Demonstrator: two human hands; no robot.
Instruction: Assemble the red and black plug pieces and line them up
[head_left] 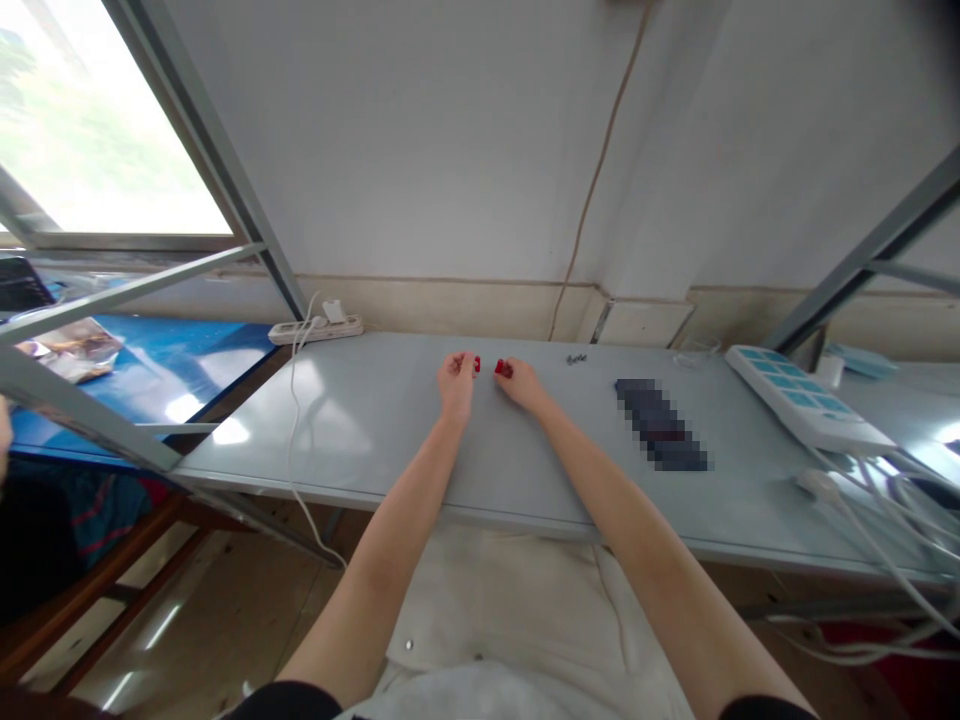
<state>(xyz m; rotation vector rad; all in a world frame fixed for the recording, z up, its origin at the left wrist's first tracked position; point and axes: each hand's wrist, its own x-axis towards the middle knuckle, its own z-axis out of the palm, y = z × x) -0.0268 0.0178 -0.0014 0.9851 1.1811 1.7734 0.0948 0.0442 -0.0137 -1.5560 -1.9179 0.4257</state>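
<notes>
Over the middle of the grey table, my left hand is closed on a small red piece that sticks out at its fingertips. Just to the right, my right hand pinches another small red piece. The two red pieces face each other with a narrow gap between them. They are too small to tell their kind. A few small dark metal bits lie together on the table to the right of my right hand.
A white power strip with a plugged-in charger sits at the back left, its cable hanging over the front edge. On the right are a pixelated dark object, a larger white-and-blue power strip and several cables. Metal frames rise at both sides.
</notes>
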